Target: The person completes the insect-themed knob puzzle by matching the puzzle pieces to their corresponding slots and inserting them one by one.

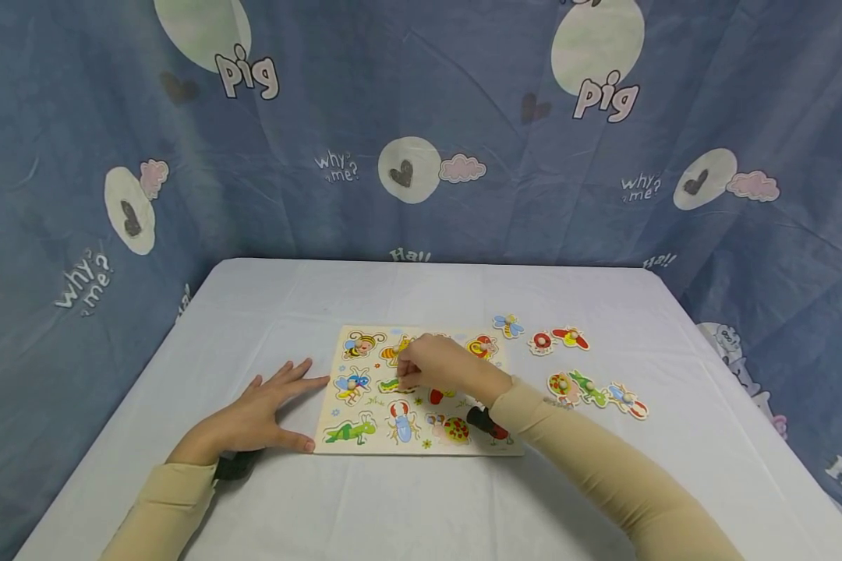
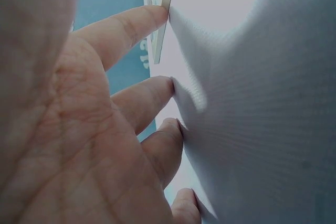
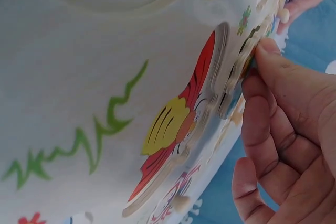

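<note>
A wooden insect puzzle board (image 1: 379, 405) lies flat on the white table. My right hand (image 1: 445, 365) is over the board's middle row, its thumb and index finger pinching a thin wooden puzzle piece (image 3: 239, 69) low over the board; the fingers hide much of it. A green caterpillar picture (image 1: 389, 386) shows beside those fingertips. Just below the piece, the right wrist view has a red-winged insect recess (image 3: 173, 124). My left hand (image 1: 263, 413) is spread on the table at the board's left side, index fingertip and thumb touching its edge.
Right of the board lie a blue dragonfly piece (image 1: 508, 326), a round red piece (image 1: 541, 343), a red-winged piece (image 1: 571, 337), a spotted piece (image 1: 564, 388), a green grasshopper piece (image 1: 589, 388) and a blue beetle piece (image 1: 628, 400). A blue printed curtain (image 1: 421, 218) hangs behind.
</note>
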Tool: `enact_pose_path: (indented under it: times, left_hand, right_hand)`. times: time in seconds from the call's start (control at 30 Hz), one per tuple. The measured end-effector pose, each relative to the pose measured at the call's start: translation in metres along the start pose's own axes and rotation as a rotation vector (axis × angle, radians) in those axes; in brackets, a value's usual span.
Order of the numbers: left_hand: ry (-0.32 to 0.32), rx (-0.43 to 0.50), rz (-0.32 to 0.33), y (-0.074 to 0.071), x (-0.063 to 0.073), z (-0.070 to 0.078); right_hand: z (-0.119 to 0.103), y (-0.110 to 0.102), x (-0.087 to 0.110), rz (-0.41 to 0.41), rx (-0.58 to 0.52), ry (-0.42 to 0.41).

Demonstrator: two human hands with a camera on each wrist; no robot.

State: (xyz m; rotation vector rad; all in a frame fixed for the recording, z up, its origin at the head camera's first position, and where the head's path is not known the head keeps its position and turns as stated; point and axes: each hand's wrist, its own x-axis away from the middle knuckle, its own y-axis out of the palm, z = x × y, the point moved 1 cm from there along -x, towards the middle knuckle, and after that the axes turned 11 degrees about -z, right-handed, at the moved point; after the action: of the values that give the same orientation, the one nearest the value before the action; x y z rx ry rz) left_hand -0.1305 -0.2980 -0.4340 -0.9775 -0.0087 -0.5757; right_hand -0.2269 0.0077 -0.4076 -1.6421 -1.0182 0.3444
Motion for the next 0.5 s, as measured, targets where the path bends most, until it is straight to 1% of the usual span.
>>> enact_pose_path:
  times: [0.5]
  left_hand:
    - [0.001, -0.002, 0.003, 0.0001, 0.0003, -0.0003]
  right_hand:
    - [-0.0060, 0.0025, -0.0005, 0.019, -0.009, -0.018]
